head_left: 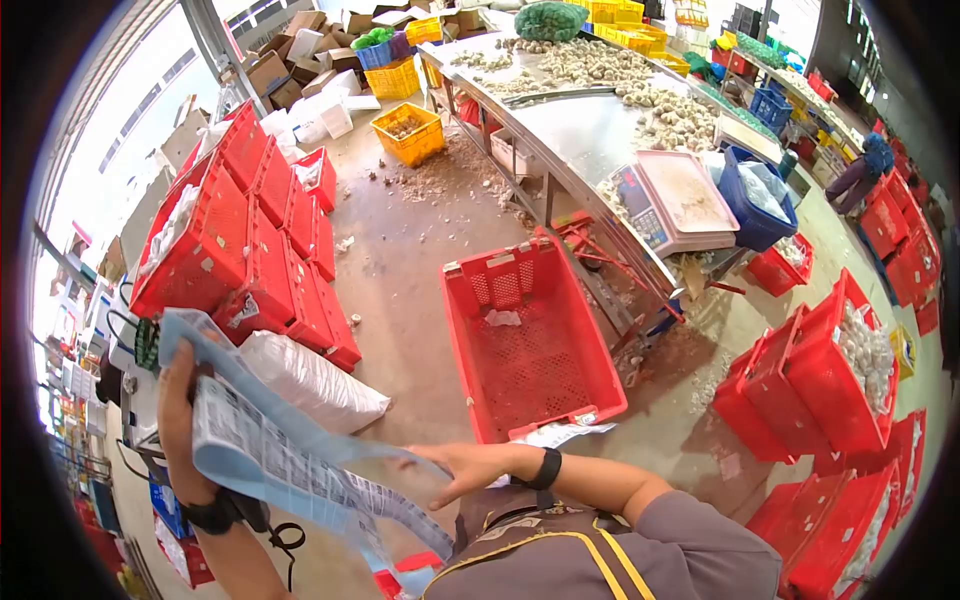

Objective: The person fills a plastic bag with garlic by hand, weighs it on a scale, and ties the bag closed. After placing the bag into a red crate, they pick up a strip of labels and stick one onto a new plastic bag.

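A long strip of printed labels on light blue backing [250,432] hangs in loose loops from my left hand [178,425], which is closed around its upper part at the left. My right hand [468,466] reaches in from the right, with thumb and fingers apart beside the strip's far loop. The strip is blurred there and overlaps the fingertips. Just beyond my right hand stands a red plastic crate [525,370] with a scrap of paper on its bottom. A white printed sheet [560,434] lies at the crate's near edge.
Stacked red crates [270,230] and a white sack [310,380] stand at the left. A metal table [575,125] carries garlic bulbs [670,120], a scale [685,200] and a blue bin [752,200]. More filled red crates [815,370] stand right. A person [868,170] is further back.
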Demonstrator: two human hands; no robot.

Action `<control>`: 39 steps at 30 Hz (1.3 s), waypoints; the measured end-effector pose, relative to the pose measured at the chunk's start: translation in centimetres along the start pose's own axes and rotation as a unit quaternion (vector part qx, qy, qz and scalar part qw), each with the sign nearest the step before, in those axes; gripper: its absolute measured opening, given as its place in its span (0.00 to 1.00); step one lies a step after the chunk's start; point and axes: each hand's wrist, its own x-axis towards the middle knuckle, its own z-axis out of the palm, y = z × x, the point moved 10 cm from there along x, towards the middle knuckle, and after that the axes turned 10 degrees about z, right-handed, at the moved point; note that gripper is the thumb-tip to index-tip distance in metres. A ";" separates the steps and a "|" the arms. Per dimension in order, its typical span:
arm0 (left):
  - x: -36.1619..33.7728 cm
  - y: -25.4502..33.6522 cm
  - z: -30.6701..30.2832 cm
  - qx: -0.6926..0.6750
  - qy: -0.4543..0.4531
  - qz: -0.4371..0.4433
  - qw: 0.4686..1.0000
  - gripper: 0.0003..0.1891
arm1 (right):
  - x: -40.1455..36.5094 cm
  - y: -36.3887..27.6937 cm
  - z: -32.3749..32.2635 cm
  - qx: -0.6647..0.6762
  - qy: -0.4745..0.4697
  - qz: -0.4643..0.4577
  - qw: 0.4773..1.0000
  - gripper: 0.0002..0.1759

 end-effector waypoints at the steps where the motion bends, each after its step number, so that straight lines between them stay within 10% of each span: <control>1: 2.8 -0.3 -1.0 -0.019 -0.008 -0.015 1.000 0.14 | 1.4 2.1 0.7 0.075 -0.078 0.059 0.992 0.47; 3: 8.1 0.9 -4.6 0.230 -0.061 0.180 0.954 0.21 | 2.9 4.3 0.1 0.151 -0.135 0.115 0.973 0.44; 5: 13.5 -0.7 -4.1 0.224 -0.136 0.157 0.952 0.28 | 3.9 4.5 -0.9 0.255 -0.200 0.110 0.940 0.37; 8: 21.8 -4.0 -7.4 0.075 0.036 0.150 0.985 0.23 | 7.0 5.8 -4.7 0.288 -0.207 0.098 0.930 0.37; 12: 40.2 -15.4 -19.1 0.058 -0.007 -0.064 0.996 0.15 | 14.3 8.8 -8.2 0.316 -0.217 0.112 0.917 0.39; 18: 53.4 -20.8 -22.0 0.085 -0.102 -0.140 0.981 0.10 | 26.5 11.4 -7.4 0.335 -0.238 0.154 0.898 0.36; 21: 57.7 -19.9 -17.2 0.054 -0.006 -0.078 0.996 0.13 | 30.7 15.9 -8.6 0.276 -0.182 0.225 0.916 0.31; 25: 61.2 -20.4 -6.4 0.118 -0.183 -0.076 0.973 0.14 | 34.2 18.4 -22.9 0.177 0.166 0.188 0.952 0.33; 31: 65.5 -22.8 9.4 0.112 -0.374 -0.131 0.911 0.13 | 34.8 10.3 -46.3 -0.192 0.612 0.080 0.763 0.56; 35: 72.4 -21.1 16.5 0.092 -0.398 -0.126 0.904 0.12 | 38.4 7.4 -57.8 -0.163 0.610 0.037 0.775 0.56; 39: 80.7 -20.2 20.0 0.035 -0.376 -0.112 0.919 0.11 | 45.4 8.2 -63.4 -0.015 0.413 0.077 0.908 0.50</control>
